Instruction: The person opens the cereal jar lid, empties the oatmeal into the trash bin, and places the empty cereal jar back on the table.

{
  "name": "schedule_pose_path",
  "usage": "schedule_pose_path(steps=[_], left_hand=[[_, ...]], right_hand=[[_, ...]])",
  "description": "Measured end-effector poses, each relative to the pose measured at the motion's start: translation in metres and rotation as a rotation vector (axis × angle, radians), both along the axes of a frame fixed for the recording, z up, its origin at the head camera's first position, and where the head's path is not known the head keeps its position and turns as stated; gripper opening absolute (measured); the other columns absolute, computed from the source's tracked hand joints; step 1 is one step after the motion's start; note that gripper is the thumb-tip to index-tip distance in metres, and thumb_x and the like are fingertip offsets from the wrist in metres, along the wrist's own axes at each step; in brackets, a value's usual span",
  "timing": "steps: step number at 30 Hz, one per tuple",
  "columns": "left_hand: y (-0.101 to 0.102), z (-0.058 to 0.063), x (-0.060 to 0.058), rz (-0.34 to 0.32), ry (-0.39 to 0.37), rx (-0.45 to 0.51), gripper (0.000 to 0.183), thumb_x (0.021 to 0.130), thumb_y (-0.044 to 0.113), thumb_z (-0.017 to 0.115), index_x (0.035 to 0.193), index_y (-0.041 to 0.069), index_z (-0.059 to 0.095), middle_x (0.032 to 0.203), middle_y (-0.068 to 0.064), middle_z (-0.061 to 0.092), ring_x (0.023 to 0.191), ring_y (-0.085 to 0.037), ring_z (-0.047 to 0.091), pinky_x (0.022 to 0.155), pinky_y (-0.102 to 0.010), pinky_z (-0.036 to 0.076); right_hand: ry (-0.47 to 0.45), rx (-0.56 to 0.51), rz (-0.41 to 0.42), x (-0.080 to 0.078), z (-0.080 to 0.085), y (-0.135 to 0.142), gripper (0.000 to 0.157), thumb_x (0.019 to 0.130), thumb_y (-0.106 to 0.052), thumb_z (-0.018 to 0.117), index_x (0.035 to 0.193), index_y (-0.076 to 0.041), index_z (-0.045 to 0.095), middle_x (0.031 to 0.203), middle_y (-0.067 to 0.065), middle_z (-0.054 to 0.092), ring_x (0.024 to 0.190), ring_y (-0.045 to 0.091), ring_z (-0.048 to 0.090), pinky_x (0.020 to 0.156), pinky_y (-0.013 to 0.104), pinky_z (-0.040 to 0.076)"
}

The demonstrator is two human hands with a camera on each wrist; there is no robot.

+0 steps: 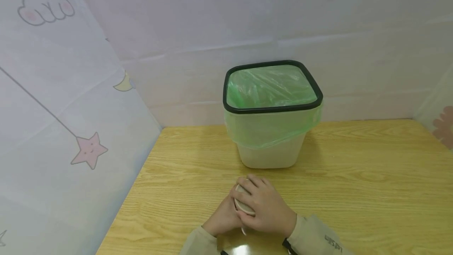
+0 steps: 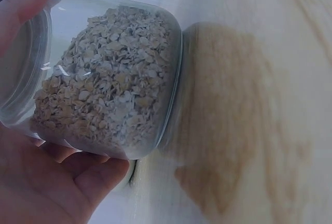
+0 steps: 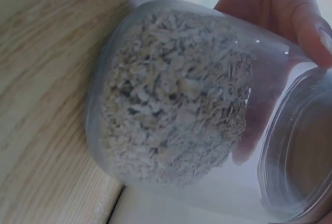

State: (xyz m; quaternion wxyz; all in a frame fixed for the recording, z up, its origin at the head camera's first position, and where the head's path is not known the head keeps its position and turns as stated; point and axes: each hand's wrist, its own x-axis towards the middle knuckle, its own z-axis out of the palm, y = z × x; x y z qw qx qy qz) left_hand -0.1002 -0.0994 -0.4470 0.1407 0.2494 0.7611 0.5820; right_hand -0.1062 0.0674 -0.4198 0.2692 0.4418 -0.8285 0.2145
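Note:
A clear jar [image 2: 111, 79], partly filled with oat flakes [image 2: 119, 63], is between both hands above the tabletop. In the left wrist view, the left hand [image 2: 57, 182] has its fingers curled about the jar's side. That same left hand [image 1: 226, 213] is lower left of the lid in the head view. On top, the right hand [image 1: 267, 207] grips the pale round lid [image 1: 243, 206], fingers spread over its rim. The right wrist view shows the jar [image 3: 176, 99] close up with the flakes inside. Most of the jar is hidden by the hands in the head view.
A white bin [image 1: 270, 156] with a black rim [image 1: 276, 109] and a green liner bag [image 1: 272, 84] stands on the wooden table [image 1: 371, 192], just beyond the hands. White printed sheets [image 1: 191, 23] hang behind and at the left.

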Motion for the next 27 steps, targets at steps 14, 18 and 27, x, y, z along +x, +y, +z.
schedule_pose_path(steps=[14,18,27], left_hand=[[-0.0001,-0.0005,-0.0003,-0.011,0.014,0.017,0.090,0.078,0.013,0.079,0.149,0.012,0.024,0.139,-0.006,0.046,0.115,-0.015,0.054,0.096,-0.029,0.046],[0.0001,-0.0002,-0.0004,-0.027,-0.005,0.038,0.090,0.079,0.013,0.078,0.149,0.014,0.022,0.140,-0.005,0.044,0.116,-0.015,0.054,0.096,-0.028,0.046],[-0.0007,0.0002,0.0008,-0.030,-0.069,0.073,0.091,0.078,0.012,0.077,0.150,0.017,0.022,0.139,-0.004,0.045,0.115,-0.015,0.054,0.096,-0.028,0.046]], right_hand=[[-0.045,-0.013,0.095,-0.0050,0.0014,0.0041,0.034,0.080,-0.034,0.068,0.112,-0.024,0.070,0.115,0.000,0.062,0.104,0.021,0.055,0.079,0.042,0.050],[-0.038,-0.024,0.111,-0.0068,0.0002,0.0049,0.033,0.081,-0.035,0.068,0.112,-0.024,0.070,0.115,-0.001,0.062,0.104,0.021,0.056,0.079,0.042,0.050],[-0.060,-0.032,0.154,-0.0092,0.0006,0.0072,0.031,0.084,-0.035,0.067,0.114,-0.026,0.069,0.116,-0.003,0.062,0.106,0.020,0.056,0.081,0.044,0.050]])
